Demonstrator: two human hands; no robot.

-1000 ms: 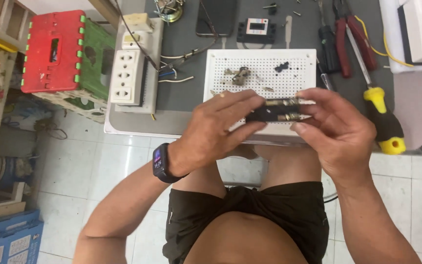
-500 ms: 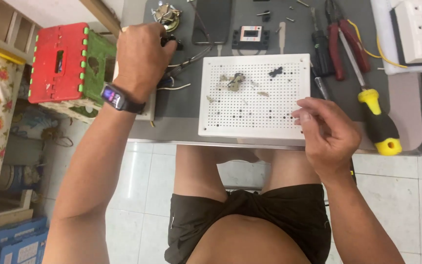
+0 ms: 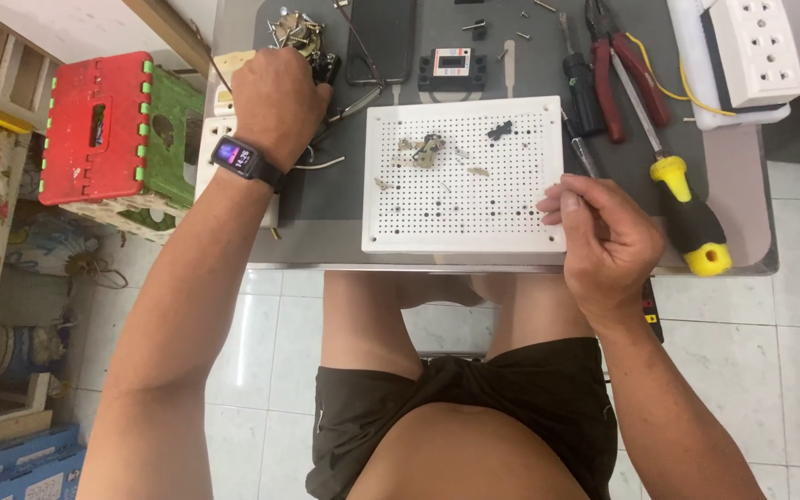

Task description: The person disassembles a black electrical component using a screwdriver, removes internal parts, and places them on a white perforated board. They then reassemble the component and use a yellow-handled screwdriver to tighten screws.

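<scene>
Left hand (image 3: 280, 97) — on cluttered parts, right hand (image 3: 608, 236) curled

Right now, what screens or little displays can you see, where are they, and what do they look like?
Smartwatch: on the left wrist, small black rectangle, screen glowing purple-blue.
Phone: top of the grey table, flat black rectangle, screen dark.
Small meter: right of the phone, black box, pale display window.

Grey table (image 3: 326, 231) w/ pegboard (image 3: 463, 176), tools (image 3: 618, 79)
</scene>
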